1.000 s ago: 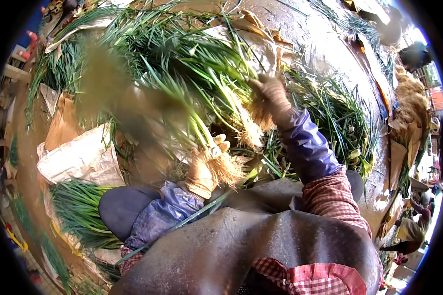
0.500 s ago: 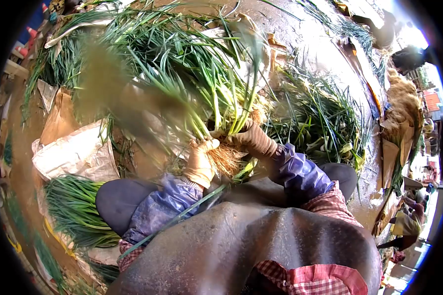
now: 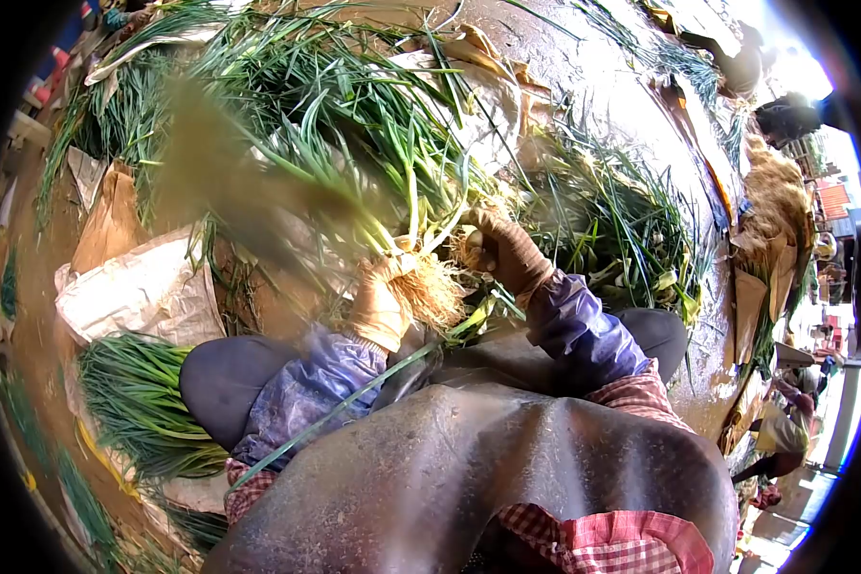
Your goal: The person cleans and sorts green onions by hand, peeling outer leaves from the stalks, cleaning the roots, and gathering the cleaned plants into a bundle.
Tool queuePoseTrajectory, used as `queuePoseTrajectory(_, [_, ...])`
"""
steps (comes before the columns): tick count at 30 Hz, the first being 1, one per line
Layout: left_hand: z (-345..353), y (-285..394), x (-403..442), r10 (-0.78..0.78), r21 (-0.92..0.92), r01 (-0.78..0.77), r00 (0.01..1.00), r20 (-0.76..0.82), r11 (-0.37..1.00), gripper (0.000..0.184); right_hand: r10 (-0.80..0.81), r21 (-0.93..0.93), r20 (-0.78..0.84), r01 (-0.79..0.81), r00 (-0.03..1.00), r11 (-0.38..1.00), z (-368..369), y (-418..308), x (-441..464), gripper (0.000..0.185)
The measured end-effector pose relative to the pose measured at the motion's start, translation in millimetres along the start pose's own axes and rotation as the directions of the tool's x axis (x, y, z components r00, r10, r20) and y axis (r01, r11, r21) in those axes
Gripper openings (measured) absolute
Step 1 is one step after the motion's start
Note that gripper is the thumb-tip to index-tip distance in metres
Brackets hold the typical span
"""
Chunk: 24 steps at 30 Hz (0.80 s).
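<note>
Green onions with long green leaves and pale roots fill the middle. My left hand (image 3: 383,301), in a tan glove, is closed round the stems of a bunch of green onions (image 3: 378,234), whose brown roots (image 3: 432,292) stick out to the right. Close by on the right, my right hand (image 3: 509,251), in a brown glove, has its fingers curled at the base of a green onion (image 3: 448,228) beside that bunch. Beyond both hands spreads a large heap of green onions (image 3: 335,100). A blurred smear hides part of the view left of centre.
Green leaves and waste (image 3: 631,225) lie in a pile at right. At lower left is another bundle of green onions (image 3: 143,407), below a pale paper sheet (image 3: 148,292). A dark apron (image 3: 488,469) covers my lap. A person (image 3: 784,430) is at far right.
My right hand came down from the heap to beside my left hand, then shifted slightly up and right. The left hand has kept hold of its bunch.
</note>
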<state>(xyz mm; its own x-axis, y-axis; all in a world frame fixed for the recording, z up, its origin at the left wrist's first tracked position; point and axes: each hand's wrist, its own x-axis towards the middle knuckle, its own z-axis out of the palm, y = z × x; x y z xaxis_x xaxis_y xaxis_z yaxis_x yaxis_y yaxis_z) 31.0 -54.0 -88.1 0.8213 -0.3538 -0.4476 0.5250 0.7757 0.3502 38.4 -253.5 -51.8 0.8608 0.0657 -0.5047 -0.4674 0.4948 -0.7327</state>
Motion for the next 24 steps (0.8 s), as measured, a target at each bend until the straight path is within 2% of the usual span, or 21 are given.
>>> queuePoseTrajectory(3, [0.7,-3.7,0.0,0.029,0.056,-0.03,1.0,0.008,0.998,0.023,0.177,-0.119,0.034,-0.172,0.984,0.978,-1.8,10.7,5.9,0.052])
queuePoseTrajectory(5, [1.0,-6.4,0.8,0.045,0.082,-0.045,0.999,0.006,0.996,0.023,0.254,-0.007,-0.012,-0.254,0.967,0.967,-13.4,27.0,26.0,0.054])
queuePoseTrajectory(6, [0.3,-7.5,1.6,0.067,0.106,-0.067,0.998,0.001,0.992,0.022,0.182,-0.022,-0.128,-0.186,0.975,0.982,-14.4,33.1,25.7,0.056])
queuePoseTrajectory(7, [-4.9,-8.2,3.7,0.065,0.111,-0.065,0.998,0.003,0.992,0.022,0.179,-0.017,-0.128,-0.183,0.975,0.983,-17.8,36.4,23.5,0.056])
queuePoseTrajectory(9, [-9.2,-7.3,5.0,-0.001,0.12,-0.005,0.999,0.054,0.993,0.028,0.375,0.07,-0.05,-0.371,0.926,0.926,-17.8,36.8,15.6,0.06])
queuePoseTrajectory(10, [-11.0,-9.4,5.0,-0.024,0.137,0.019,0.999,0.036,0.99,0.028,0.379,0.038,-0.045,-0.377,0.924,0.925,-18.8,41.4,15.3,0.062])
queuePoseTrajectory(11, [-9.0,-11.3,4.2,-0.032,0.138,0.026,0.999,0.038,0.99,0.028,0.417,0.053,0.055,-0.42,0.907,0.906,-14.9,36.5,9.2,0.064])
queuePoseTrajectory(13, [-5.4,-12.3,3.8,0.001,0.153,-0.005,1.0,0.024,0.988,0.02,0.42,0.071,0.05,-0.422,0.906,0.904,-30.3,53.3,21.5,0.052])
queuePoseTrajectory(14, [-1.7,-11.0,1.1,-0.02,0.153,0.014,0.999,0.038,0.988,0.021,0.328,0.111,0.028,-0.329,0.944,0.938,-0.5,29.7,3.9,0.037])
queuePoseTrajectory(15, [-2.7,-10.2,1.8,-0.024,0.157,0.017,0.999,0.04,0.987,0.021,0.325,0.116,0.027,-0.326,0.945,0.938,-0.9,31.6,4.0,0.037])
queuePoseTrajectory(17, [-5.8,-9.7,3.9,-0.075,0.071,0.073,0.997,0.034,0.995,0.022,0.192,0.223,0.08,-0.206,0.978,0.953,-5.0,35.4,3.5,0.021])
queuePoseTrajectory(18, [9.0,-4.6,-5.3,-0.096,0.033,0.095,0.995,0.03,0.995,0.022,0.186,0.214,0.023,-0.187,0.982,0.959,5.9,24.0,-10.1,0.013])
queuePoseTrajectory(19, [-10.3,-8.6,6.6,-0.098,-0.029,0.1,0.993,0.06,0.995,0.023,0.039,0.219,0.043,-0.047,0.998,0.975,11.1,22.4,-16.5,0.01])
queuePoseTrajectory(21, [2.3,-3.3,-0.3,-0.118,-0.048,0.124,0.987,0.112,0.991,0.023,-0.064,0.149,0.073,0.053,0.995,0.987,13.8,14.7,-30.4,0.017])
queuePoseTrajectory(22, [6.9,-2.8,-4.8,-0.112,-0.047,0.117,0.989,0.096,0.992,0.023,-0.096,0.061,0.003,0.095,0.995,0.994,17.7,10.3,-36.9,0.018])
queuePoseTrajectory(24, [13.1,-4.2,-8.1,-0.132,-0.072,0.14,0.986,0.099,0.988,0.023,-0.146,0.023,-0.028,0.146,0.989,0.989,21.5,1.9,-48.9,0.019])
